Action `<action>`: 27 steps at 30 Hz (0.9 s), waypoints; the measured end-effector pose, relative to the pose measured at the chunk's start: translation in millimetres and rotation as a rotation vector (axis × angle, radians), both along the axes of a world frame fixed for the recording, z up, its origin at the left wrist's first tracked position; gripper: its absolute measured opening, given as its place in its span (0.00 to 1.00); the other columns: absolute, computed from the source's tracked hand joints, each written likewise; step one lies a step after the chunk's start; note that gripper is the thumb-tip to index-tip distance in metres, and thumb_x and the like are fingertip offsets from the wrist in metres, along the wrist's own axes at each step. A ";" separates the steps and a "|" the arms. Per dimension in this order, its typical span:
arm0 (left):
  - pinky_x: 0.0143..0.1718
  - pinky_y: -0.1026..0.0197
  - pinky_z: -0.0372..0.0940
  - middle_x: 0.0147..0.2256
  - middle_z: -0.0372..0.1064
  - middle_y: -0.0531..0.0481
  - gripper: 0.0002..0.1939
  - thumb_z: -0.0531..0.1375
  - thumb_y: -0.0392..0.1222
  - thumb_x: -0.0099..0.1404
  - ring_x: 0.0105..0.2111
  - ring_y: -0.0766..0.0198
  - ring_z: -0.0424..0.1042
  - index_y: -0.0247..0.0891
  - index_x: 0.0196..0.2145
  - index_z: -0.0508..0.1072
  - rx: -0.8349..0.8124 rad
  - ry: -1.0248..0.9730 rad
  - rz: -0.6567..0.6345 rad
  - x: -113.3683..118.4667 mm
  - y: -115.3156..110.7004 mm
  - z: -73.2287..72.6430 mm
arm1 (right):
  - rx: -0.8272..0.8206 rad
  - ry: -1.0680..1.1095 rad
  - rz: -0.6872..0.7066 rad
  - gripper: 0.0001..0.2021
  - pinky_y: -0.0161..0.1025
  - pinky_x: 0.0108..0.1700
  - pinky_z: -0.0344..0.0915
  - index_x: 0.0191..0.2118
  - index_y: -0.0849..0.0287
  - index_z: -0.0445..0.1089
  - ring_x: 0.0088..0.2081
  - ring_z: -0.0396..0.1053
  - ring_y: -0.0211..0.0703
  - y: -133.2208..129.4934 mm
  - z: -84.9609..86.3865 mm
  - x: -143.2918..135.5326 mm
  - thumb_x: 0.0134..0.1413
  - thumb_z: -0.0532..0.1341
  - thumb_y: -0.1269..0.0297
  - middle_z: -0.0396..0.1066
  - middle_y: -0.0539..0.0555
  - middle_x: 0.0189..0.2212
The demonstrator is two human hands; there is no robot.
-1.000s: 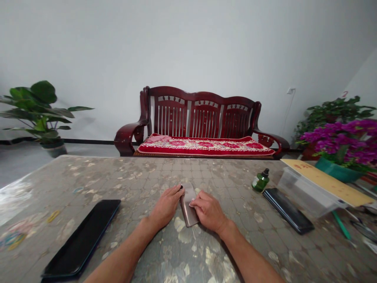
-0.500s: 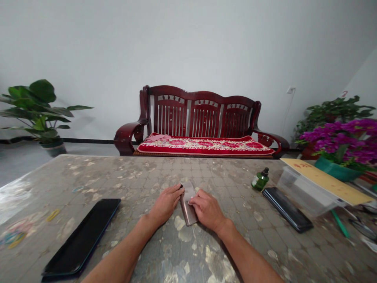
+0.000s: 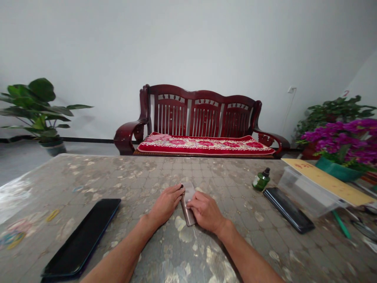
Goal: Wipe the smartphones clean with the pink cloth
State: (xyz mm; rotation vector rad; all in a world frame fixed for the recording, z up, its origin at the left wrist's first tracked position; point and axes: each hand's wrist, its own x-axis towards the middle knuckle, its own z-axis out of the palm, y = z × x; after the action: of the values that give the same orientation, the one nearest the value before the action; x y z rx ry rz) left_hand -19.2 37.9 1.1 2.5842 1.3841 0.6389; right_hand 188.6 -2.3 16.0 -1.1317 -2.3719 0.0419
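Patterned tabletop (image 3: 224, 177) with pinkish slab (image 3: 189, 191) (phone-like) between left hand (image 3: 165, 203) and right hand (image 3: 207, 211).

A dark-red wooden sofa (image 3: 206, 118) with a slatted back stands against the pale wall (image 3: 188, 43), its seat spread with a red floral cover (image 3: 206, 145). To the left, a broad-leaved potted plant (image 3: 41, 94) sits on the floor. On the patterned tablecloth (image 3: 132, 173), a black-screened smartphone (image 3: 85, 236) lies near yellow rubber bands (image 3: 53, 215). At the right, a green bottle (image 3: 260, 181) with a black cap stands near a glossy black oblong case (image 3: 288, 210), beside a clear plastic box (image 3: 309, 196) topped by a yellow board (image 3: 326, 181). Purple flowers (image 3: 347, 135) fill a teal pot (image 3: 338, 169).
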 end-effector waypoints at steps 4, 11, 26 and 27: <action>0.61 0.52 0.61 0.59 0.67 0.41 0.18 0.54 0.35 0.71 0.60 0.54 0.66 0.38 0.56 0.73 0.009 -0.007 -0.008 -0.2 -0.6 0.8 | 0.011 0.004 -0.037 0.10 0.35 0.40 0.60 0.37 0.54 0.75 0.37 0.65 0.41 -0.5 0.6 -1.4 0.62 0.58 0.73 0.69 0.51 0.34; 0.61 0.51 0.61 0.60 0.67 0.41 0.18 0.54 0.36 0.71 0.60 0.54 0.66 0.38 0.56 0.73 -0.001 -0.007 -0.005 -1.5 0.4 -1.0 | 0.018 0.018 -0.106 0.10 0.36 0.41 0.59 0.37 0.54 0.76 0.38 0.65 0.41 1.5 0.7 2.2 0.62 0.58 0.74 0.69 0.52 0.34; 0.61 0.53 0.61 0.59 0.68 0.41 0.18 0.55 0.36 0.71 0.59 0.55 0.67 0.39 0.55 0.74 -0.014 -0.025 -0.002 -1.1 1.9 -0.7 | 0.030 0.011 -0.060 0.10 0.36 0.40 0.59 0.37 0.53 0.76 0.37 0.65 0.41 1.0 -2.3 0.8 0.62 0.58 0.73 0.69 0.51 0.33; 0.61 0.52 0.61 0.59 0.67 0.41 0.18 0.55 0.36 0.71 0.59 0.55 0.67 0.39 0.55 0.74 -0.016 -0.022 -0.002 -1.2 2.2 -0.8 | 0.028 -0.003 -0.022 0.10 0.36 0.40 0.59 0.37 0.53 0.76 0.37 0.65 0.41 -0.3 -1.9 0.2 0.61 0.59 0.74 0.69 0.51 0.33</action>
State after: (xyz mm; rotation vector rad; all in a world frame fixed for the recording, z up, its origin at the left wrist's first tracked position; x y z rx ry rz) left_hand -20.4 40.1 0.3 2.5581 1.3742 0.6511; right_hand 188.8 -2.7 14.0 -1.1456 -2.3549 -0.0009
